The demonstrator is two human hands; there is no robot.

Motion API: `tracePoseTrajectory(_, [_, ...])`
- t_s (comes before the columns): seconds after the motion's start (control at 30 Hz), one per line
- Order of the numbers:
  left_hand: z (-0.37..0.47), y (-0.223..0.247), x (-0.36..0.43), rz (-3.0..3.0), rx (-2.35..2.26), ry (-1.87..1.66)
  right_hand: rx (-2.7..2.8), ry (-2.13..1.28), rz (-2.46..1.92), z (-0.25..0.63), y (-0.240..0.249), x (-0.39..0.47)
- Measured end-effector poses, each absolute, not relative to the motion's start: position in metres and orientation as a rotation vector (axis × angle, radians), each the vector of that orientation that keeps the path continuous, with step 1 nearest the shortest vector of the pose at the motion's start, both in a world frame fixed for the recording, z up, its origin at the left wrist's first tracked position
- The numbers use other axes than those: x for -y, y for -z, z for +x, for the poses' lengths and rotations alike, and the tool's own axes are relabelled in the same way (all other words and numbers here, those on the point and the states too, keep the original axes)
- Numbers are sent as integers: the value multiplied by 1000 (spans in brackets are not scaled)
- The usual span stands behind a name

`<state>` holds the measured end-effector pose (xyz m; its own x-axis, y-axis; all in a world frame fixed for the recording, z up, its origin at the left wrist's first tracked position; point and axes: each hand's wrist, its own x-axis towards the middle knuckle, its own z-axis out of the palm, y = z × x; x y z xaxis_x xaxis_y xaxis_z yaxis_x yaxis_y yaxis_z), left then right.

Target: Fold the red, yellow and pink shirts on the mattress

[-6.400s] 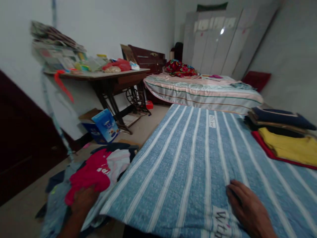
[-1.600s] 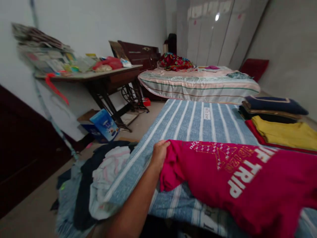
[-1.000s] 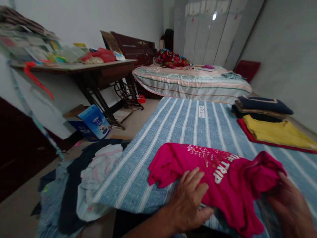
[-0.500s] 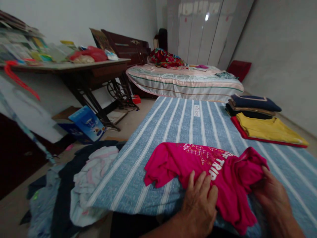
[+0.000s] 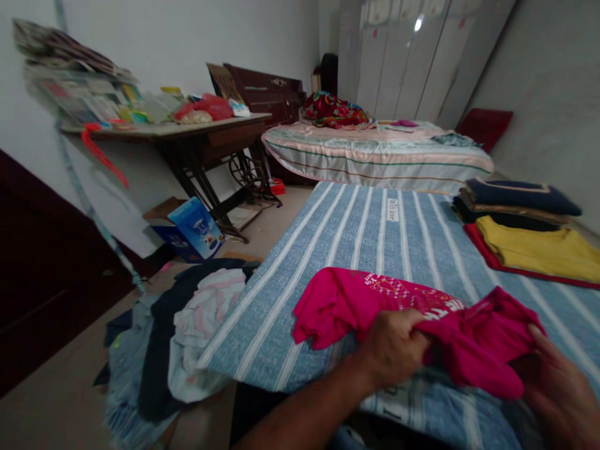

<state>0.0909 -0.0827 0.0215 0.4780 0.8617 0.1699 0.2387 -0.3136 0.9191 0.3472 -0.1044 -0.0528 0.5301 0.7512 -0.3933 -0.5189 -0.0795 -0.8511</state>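
A crumpled pink shirt (image 5: pixel 347 303) with white and gold print lies near the front edge of the blue striped cloth (image 5: pixel 300 262). My left hand (image 5: pixel 396 347) is closed on the shirt's middle, bunching the fabric beside the lettering. At the shirt's right end, my right hand (image 5: pixel 555 378) grips the fabric, its thumb on top and the other fingers partly hidden underneath. Between the two hands the pink fabric is gathered and slightly raised.
Folded clothes, a yellow one (image 5: pixel 544 250) and a dark stack (image 5: pixel 520 197), lie at the right. Loose clothes (image 5: pixel 201 331) are heaped on the floor at left, near a blue box (image 5: pixel 197 230) and a sewing table (image 5: pixel 225 128). A bed (image 5: pixel 375 153) stands behind.
My left hand has gone from lying spread on the shirt to clutching it, and the fabric is bunched between the hands. The view has turned left, so the scene sits farther right.
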Motion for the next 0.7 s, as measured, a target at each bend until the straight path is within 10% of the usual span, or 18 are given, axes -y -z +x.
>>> tracePoseTrajectory(0.3, [16,-34,18,699,-1124,-1386,238,-1129,-1107,326,36,98])
tracePoseTrajectory(0.7, [6,-17,30,1833,-1980,-1288,197,-1137,-1036,285,34,85])
